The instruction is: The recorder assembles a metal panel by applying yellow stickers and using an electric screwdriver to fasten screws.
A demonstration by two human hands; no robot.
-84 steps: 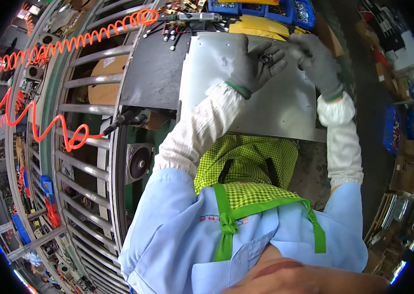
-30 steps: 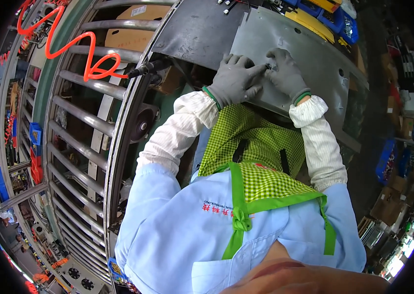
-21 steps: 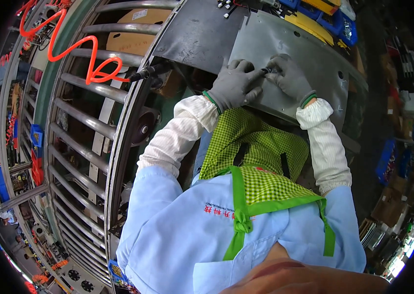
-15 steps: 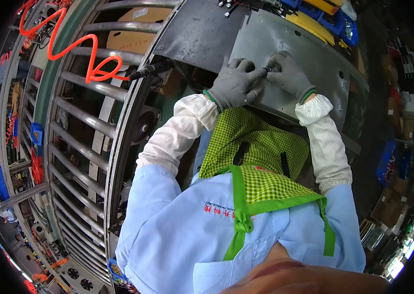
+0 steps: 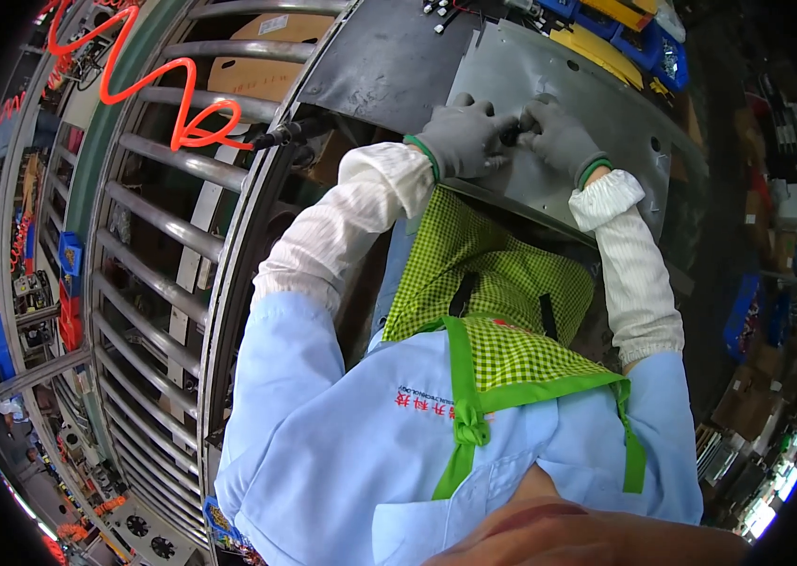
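Observation:
Both hands wear grey gloves with green cuffs and meet over a flat grey sheet-metal panel [image 5: 606,104]. My left hand [image 5: 463,140] comes in from the left, its thumb and fingers closed toward my right hand. Between the fingertips of the two hands is a small black part [image 5: 510,135], too covered to name more exactly. My right hand [image 5: 561,141] is curled, with its fingers on the right side of that part. The panel has a few holes and small upright tabs, and its near edge lies just beyond my checked apron.
A roller conveyor [image 5: 158,226] runs along my left, with a cardboard box [image 5: 257,75] beyond its rollers. An orange coiled air hose [image 5: 186,104] ends in a black tool [image 5: 285,134] at the conveyor rail. Blue bins [image 5: 670,58] and yellow pieces [image 5: 597,52] sit behind the panel.
My left hand has shifted slightly away from me and its wrist has turned. The fingers of both hands have regripped around the small black part. The panel stays in place.

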